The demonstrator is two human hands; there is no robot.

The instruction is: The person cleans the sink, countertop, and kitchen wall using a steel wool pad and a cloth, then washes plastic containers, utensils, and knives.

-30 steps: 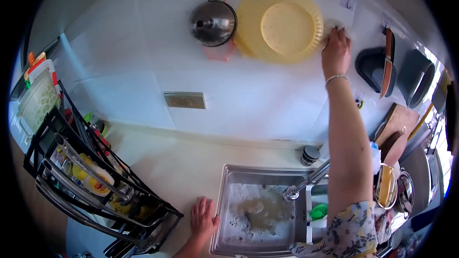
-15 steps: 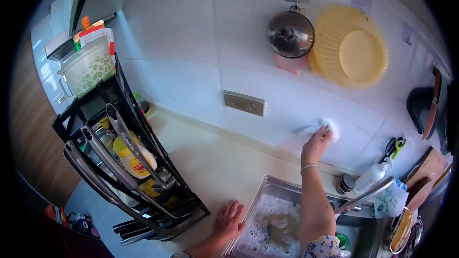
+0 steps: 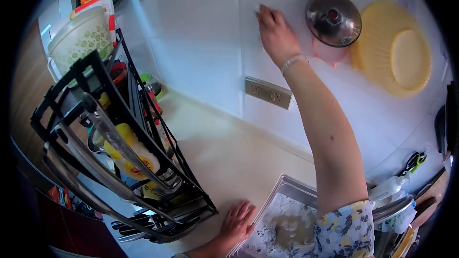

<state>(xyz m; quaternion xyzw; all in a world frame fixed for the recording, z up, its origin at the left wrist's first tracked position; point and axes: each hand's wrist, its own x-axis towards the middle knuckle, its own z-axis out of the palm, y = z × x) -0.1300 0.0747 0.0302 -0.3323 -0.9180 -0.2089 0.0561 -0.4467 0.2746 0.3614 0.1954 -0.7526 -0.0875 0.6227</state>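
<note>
High on the tiled wall (image 3: 201, 28), my right hand (image 3: 278, 36) presses a small white cloth (image 3: 258, 8), mostly hidden under its curled fingers. The hand is left of a hanging metal lid (image 3: 333, 19) and above a wall socket plate (image 3: 268, 92). My left hand (image 3: 237, 222) lies flat with fingers spread on the counter (image 3: 224, 162), beside the left rim of the sink. Soapy, cloudy water fills the sink (image 3: 291, 181), partly covered by my right sleeve.
A black rack (image 3: 129, 129) with long-handled utensils and bottles stands at the left, a green-dotted container (image 3: 81, 38) on top. A yellow basket (image 3: 377, 43) hangs right of the lid. Scissors (image 3: 416, 161), a white bottle (image 3: 388, 187) and the faucet (image 3: 392, 209) are at the right.
My right hand has moved with the cloth from beside the yellow basket, down the wall, then up and left past the lid. The view has turned left. My left hand stays on the counter.
</note>
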